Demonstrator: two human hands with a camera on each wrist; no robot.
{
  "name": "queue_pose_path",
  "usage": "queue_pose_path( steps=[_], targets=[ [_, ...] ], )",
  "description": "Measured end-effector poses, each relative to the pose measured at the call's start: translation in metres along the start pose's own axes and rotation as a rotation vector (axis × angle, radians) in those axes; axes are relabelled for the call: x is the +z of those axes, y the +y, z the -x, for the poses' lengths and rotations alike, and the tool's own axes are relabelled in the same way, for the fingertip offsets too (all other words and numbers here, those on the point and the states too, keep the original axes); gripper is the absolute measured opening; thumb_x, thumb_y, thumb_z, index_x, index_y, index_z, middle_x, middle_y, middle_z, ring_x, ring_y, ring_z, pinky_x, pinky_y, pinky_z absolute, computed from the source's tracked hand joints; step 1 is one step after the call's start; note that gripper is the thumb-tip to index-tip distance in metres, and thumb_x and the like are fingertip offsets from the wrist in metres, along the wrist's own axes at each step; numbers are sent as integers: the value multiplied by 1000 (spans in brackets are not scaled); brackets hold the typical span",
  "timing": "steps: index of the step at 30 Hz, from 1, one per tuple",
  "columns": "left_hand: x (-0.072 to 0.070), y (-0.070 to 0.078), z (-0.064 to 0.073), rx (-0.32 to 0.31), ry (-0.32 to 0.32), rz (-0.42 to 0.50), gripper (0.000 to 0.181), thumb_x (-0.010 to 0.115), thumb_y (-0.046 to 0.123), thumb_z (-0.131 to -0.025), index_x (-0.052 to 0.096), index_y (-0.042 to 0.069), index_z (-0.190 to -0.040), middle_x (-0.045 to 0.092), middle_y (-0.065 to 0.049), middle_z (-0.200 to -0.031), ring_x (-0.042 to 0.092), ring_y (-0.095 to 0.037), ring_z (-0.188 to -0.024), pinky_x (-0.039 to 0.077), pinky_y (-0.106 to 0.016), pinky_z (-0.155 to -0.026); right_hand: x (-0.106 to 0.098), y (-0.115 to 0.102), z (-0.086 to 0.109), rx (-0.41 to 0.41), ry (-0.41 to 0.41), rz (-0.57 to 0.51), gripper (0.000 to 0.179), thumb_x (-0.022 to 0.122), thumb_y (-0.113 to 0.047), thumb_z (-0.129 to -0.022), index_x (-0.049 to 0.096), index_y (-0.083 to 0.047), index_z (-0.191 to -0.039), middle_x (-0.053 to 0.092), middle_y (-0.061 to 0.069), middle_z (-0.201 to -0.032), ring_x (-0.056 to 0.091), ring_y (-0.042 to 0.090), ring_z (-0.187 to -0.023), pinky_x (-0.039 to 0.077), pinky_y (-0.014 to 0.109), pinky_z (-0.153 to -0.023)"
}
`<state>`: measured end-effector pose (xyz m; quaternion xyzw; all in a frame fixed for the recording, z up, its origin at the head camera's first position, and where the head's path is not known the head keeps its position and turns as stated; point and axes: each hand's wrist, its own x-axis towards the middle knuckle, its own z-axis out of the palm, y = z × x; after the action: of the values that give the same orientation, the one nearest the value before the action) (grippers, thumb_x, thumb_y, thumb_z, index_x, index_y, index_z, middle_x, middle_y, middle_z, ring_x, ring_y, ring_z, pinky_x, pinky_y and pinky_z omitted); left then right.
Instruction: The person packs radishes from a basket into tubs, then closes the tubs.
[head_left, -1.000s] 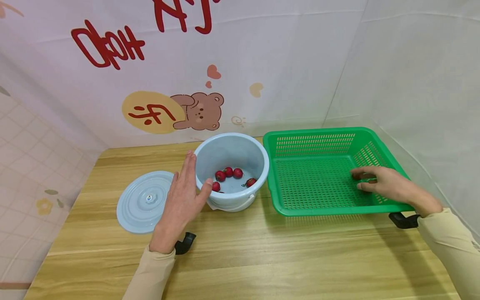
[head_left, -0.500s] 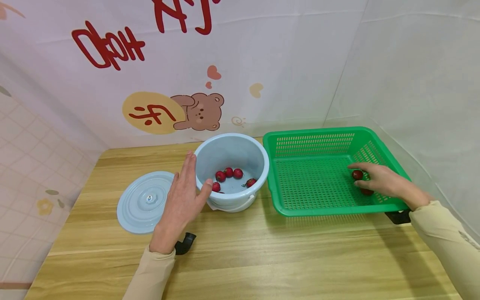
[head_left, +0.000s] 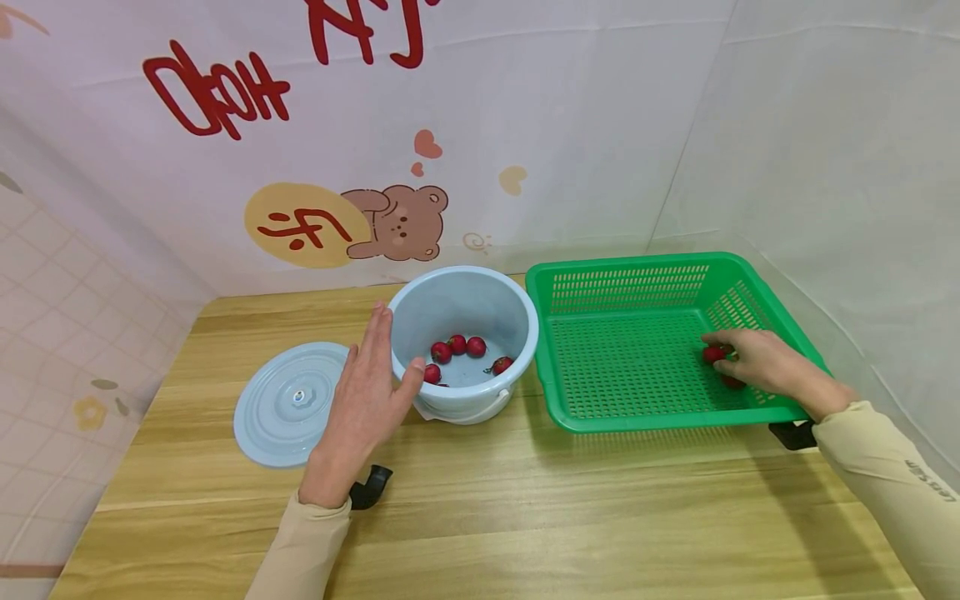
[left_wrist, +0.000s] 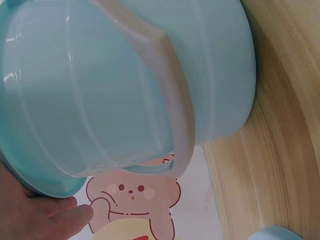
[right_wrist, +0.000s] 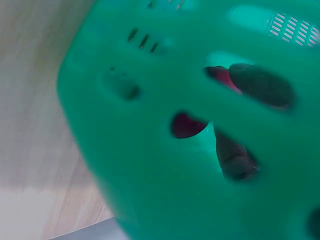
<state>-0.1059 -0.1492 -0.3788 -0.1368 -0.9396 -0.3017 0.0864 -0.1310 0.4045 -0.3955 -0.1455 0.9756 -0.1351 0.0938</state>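
In the head view, my left hand [head_left: 365, 400] rests with straight fingers at the left rim of a light blue bucket [head_left: 467, 402]; in the left wrist view its fingers [left_wrist: 70, 220] lie along that rim. Several small red radishes [head_left: 476, 347] sit on the bucket's bottom. My right hand [head_left: 772, 367] reaches down into the right part of a green perforated basket [head_left: 615, 423] and pinches a radish [head_left: 712, 355] between thumb and fingers. Another radish [head_left: 732, 382] lies under this hand, partly hidden. Through the basket's slots, the right wrist view shows parts of fingers [right_wrist: 262, 86] and red radish skin [right_wrist: 186, 126].
A round light blue lid [head_left: 288, 408] lies flat on the wooden table [head_left: 525, 517], left of the bucket. The bucket's white handle [head_left: 480, 412] hangs down in front. Behind stands a white wall sheet [head_left: 585, 125] with a printed bear [head_left: 405, 225].
My right hand has shifted slightly left inside the basket, and its thumb and fingers have closed on a radish that showed loosely between them. My left hand stays at the bucket.
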Motion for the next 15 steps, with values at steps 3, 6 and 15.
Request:
queue_pose_path(
  steps=[3,6,15],
  targets=[
    [0,0,0,-4,-2,2,82,45,50,-104,15,6,-166,9,-5,-174,19,-30,-157,16,-65,-122,1,1,-1,-10,4,22,43,72,-3,-92,63,11,-131,71,29,-115,66,35,-96,52,48,-76],
    [0,0,0,-6,-4,1,82,45,50,-104,15,6,-166,8,-5,-174,19,-30,-157,15,-65,-123,2,1,-1,-22,-5,21,40,72,-2,-91,67,10,-128,70,30,-116,62,28,-84,50,45,-73],
    [0,0,0,-9,-11,-4,82,45,50,-105,14,5,-166,8,-5,-174,19,-31,-157,15,-65,-123,2,2,1,-35,-68,-72,36,73,1,-91,68,7,-126,72,20,-113,69,40,-103,57,52,-81]
  ],
)
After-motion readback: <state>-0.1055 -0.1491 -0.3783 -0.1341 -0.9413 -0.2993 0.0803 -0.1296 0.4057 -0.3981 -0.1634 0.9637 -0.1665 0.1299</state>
